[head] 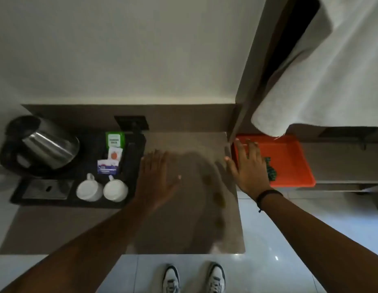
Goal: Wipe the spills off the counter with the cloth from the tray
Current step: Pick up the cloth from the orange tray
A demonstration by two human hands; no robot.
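Nearby, kettle [44, 142] and cups [102, 189] beside spills [217, 197]

A single head-worn wide-angle camera is looking steeply down from above at the counter [183, 208], with both outstretched forearms and the person's shoes [194, 278] showing below.

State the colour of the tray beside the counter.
The tray is bright orange, seen in the head view, the only one.
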